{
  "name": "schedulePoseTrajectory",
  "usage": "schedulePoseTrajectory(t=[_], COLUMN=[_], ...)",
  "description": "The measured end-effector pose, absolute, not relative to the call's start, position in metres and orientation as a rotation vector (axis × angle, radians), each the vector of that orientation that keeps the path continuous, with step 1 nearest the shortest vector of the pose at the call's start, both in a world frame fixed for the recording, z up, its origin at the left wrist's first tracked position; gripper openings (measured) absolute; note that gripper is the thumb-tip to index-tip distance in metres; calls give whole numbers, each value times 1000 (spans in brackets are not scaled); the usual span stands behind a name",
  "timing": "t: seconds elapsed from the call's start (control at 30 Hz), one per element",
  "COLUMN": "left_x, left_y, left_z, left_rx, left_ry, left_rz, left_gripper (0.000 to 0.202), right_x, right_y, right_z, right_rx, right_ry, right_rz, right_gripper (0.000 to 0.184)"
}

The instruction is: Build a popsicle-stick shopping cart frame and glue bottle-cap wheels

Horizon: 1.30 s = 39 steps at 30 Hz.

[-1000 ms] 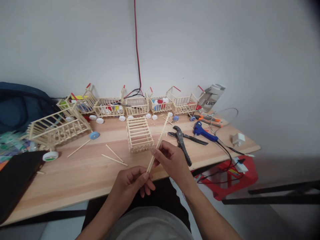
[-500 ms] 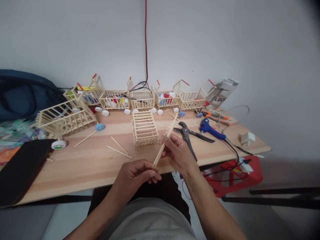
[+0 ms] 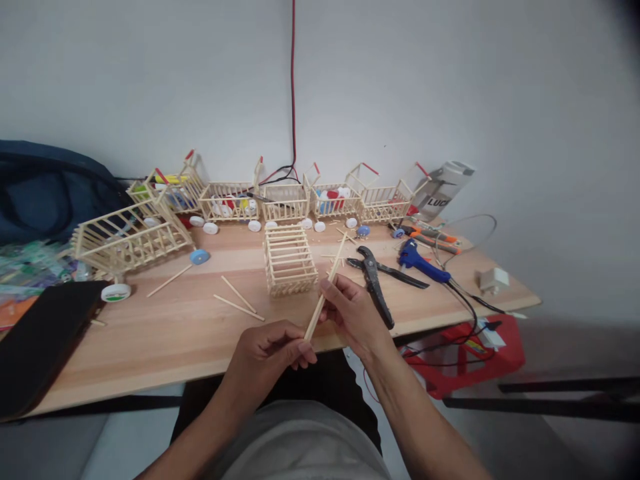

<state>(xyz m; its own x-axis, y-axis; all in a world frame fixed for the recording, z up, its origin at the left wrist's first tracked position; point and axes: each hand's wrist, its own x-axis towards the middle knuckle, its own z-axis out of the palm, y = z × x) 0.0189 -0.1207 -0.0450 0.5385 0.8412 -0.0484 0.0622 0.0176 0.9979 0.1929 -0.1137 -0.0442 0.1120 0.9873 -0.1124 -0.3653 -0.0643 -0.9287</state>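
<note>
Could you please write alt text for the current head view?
The left hand holds one or more thin sticks by the lower end, the right hand higher up, at a wooden table. Nearby are a slatted frame, cutter and glue gun, with stick-built carts along the wall.

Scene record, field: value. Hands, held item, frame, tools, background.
left hand: grip at lower end of wooden stick
right hand: grip farther up it
stick count: unclear, maybe two
ahead: slatted frame on table
right of frame: black cutter, then blue glue gun
along wall: slatted carts
</note>
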Motion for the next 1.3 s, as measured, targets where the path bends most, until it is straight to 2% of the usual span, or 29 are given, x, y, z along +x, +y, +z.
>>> schedulePoseTrajectory(t=[0.07, 0.2, 0.4, 0.57, 1.0, 1.3], left_x=[17, 19, 34, 34, 31, 38], left_y=[-117, -108, -101, -107, -111, -108], left_z=[-41, -31, -30, -34, -37, -43], left_rx=[1422, 1367, 1492, 1465, 1379, 1412], left_ry=[768, 639, 722, 719, 719, 713], left_rz=[642, 551, 632, 675, 624, 687], left_gripper=[20, 33, 33, 41, 41, 43], right_x=[192, 189, 186, 183, 187, 189], right_y=[-115, -118, -120, -123, -122, -122], right_z=[-44, -42, -43, -43, -40, -35], right_rx=[-1073, -1115, -1213, -1300, -1326, -1423], right_ry=[-818, -928, -1100, -1207, -1249, -1372], right_rz=[1310, 1248, 1095, 972, 958, 835], right_gripper=[38, 36, 31, 27, 36, 34])
